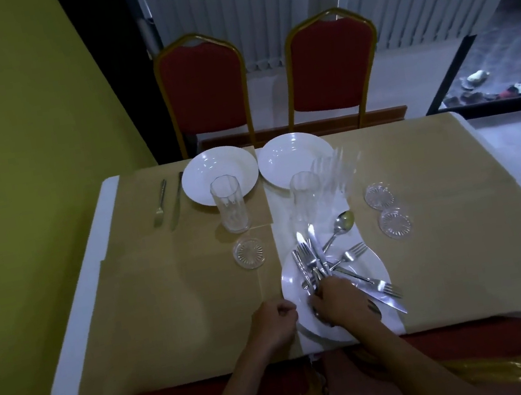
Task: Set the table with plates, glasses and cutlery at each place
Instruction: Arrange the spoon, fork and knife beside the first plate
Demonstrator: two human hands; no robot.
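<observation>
The cutlery (314, 262) is a shiny tangle of steel forks, knives and spoons heaped on the near plate (292, 278), a round white plate at the near edge of the counter (447, 216), which is covered in brown paper with a white strip down its middle. The right grip (340, 301) reaches over this plate and is curled round the handles at the heap's near end. The left grip (276, 325) is clenched in a fist just beside the plate's left rim, with nothing visible in it. A spoon (339, 227) juts past the far rim, bowl away from the person. At the far edge sit 2 more white plates, the left plate (212, 167) and the right plate (293, 156), almost touching. A fork (158, 203) and a knife (177, 199) lie side by side left of the left plate. A tall clear glass (229, 204) stands before the left plate, a second glass (307, 203) before the right plate. Just right of it, a cluster of glasses (337, 166) is smeared and see-through, so their count cannot be told. A coaster (248, 252) lies near the first glass; a far coaster (379, 196) and a near coaster (395, 223) lie right of centre. The right grip hides which pieces it holds. 2 red chairs (203, 89) stand beyond the counter.
</observation>
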